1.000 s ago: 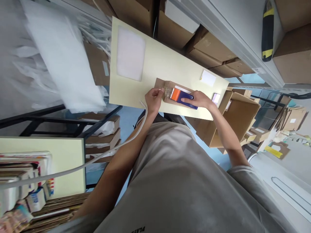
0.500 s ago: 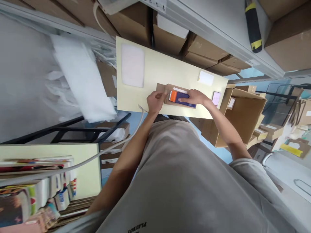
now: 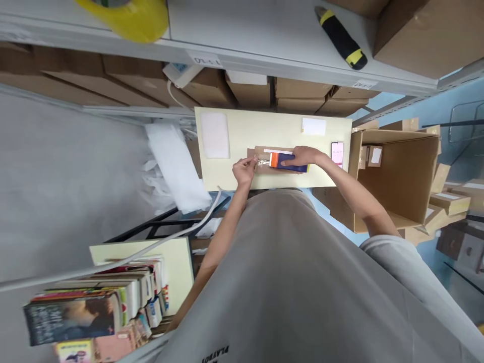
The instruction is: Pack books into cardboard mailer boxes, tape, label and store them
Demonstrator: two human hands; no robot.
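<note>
My right hand (image 3: pixel 300 157) is closed around a dark blue and orange tape dispenser (image 3: pixel 278 160), held over a flat brown cardboard parcel (image 3: pixel 260 151). A short, shiny strip of clear tape (image 3: pixel 262 162) spans the gap from the dispenser's orange end to my left hand (image 3: pixel 245 169). The left fingers are pinched on the tape's end, at the parcel's left side. A white label strip shows along the parcel's far edge, partly covered by the dispenser and my right hand. The parcel lies on a pale yellow tabletop (image 3: pixel 260 132).
On the tabletop are a white sheet (image 3: pixel 215 135), a small white label stack (image 3: pixel 313 126) and a phone (image 3: pixel 337 154). A large open carton (image 3: pixel 393 181) stands to the right. The shelf above holds a box cutter (image 3: pixel 342 39) and yellow tape (image 3: pixel 139 20). Books (image 3: pixel 124 297) stand lower left.
The dispenser's orange end has drawn away to the right from my left hand, and clear tape now shows between them. The head view has turned, bringing more of the shelf into sight.
</note>
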